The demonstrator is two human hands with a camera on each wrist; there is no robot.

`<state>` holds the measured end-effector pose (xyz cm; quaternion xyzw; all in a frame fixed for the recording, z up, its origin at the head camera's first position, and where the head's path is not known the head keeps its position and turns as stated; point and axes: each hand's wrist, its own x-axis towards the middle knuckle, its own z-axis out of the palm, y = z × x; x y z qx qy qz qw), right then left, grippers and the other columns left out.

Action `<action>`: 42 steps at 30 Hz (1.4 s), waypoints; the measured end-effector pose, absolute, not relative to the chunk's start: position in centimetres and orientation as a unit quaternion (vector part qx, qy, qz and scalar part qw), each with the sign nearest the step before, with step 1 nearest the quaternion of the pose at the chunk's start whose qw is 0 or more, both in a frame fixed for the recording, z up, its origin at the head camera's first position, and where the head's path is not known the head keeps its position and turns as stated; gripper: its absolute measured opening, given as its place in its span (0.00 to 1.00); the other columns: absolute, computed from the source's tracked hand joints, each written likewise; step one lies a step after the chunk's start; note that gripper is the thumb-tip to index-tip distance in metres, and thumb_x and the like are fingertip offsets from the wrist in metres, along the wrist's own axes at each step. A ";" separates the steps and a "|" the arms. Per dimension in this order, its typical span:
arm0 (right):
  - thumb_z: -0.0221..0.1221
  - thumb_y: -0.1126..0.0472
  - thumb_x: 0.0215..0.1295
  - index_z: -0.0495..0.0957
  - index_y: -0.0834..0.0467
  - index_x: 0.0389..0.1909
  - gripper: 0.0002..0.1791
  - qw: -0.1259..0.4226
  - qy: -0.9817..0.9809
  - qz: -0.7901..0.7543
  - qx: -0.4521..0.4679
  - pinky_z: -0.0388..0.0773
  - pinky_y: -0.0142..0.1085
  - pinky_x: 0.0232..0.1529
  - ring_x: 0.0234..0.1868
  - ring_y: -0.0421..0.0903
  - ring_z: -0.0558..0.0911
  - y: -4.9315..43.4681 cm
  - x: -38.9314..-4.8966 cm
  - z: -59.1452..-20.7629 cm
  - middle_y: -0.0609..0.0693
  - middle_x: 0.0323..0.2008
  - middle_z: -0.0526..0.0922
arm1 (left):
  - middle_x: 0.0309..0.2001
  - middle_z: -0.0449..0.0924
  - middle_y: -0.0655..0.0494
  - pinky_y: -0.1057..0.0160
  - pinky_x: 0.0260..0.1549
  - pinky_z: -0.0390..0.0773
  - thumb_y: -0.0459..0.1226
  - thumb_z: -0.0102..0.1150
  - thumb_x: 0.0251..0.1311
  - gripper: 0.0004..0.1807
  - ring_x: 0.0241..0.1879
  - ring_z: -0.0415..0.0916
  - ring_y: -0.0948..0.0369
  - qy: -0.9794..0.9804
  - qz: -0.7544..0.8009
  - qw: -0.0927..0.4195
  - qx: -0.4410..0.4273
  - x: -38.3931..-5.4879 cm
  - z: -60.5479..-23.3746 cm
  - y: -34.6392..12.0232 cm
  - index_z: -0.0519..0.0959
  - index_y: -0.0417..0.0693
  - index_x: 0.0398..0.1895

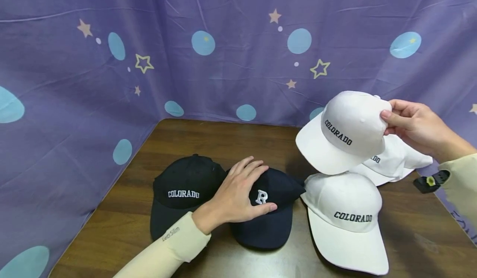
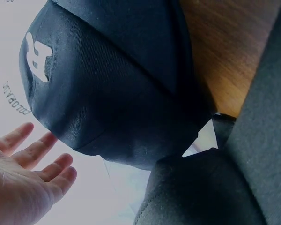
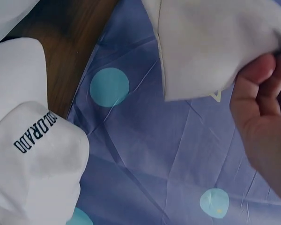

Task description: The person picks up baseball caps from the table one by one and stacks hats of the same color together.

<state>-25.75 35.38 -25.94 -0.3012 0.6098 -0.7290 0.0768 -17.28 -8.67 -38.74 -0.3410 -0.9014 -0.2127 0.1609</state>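
My right hand (image 1: 419,124) pinches a white baseball cap (image 1: 354,116) by its crown's right side, thumb in front. "COLORADO" shows in dark letters on this raised cap, its brim tilted down to the left. In the right wrist view, thumb and fingers grip the cap's (image 3: 210,47) edge. Spread fingers of my left hand (image 1: 236,193) overlap a navy cap (image 1: 273,224) bearing a white "R". From the left wrist view, those fingers appear straight beside the navy cap's (image 2: 107,79) crown. A black "COLORADO" cap (image 1: 179,178) lies just left of that hand.
Below the raised cap, a white "COLORADO" cap (image 1: 346,203) sits on the wooden table (image 1: 208,133), brim toward me. Another white cap (image 1: 398,158) lies behind it, partly hidden. A purple patterned cloth (image 1: 238,75) hangs behind and at the sides.
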 end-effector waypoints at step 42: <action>0.33 0.86 0.71 0.72 0.69 0.46 0.20 0.313 0.658 -0.518 -0.448 0.65 0.50 0.20 0.24 0.57 0.64 37.5 -23.5 -26.6 0.59 0.29 0.66 | 0.73 0.68 0.53 0.46 0.75 0.54 0.70 0.65 0.53 0.50 0.77 0.53 0.52 -0.903 -0.208 0.164 -0.338 -17.6 -38.8 -9.0 0.70 0.50 0.73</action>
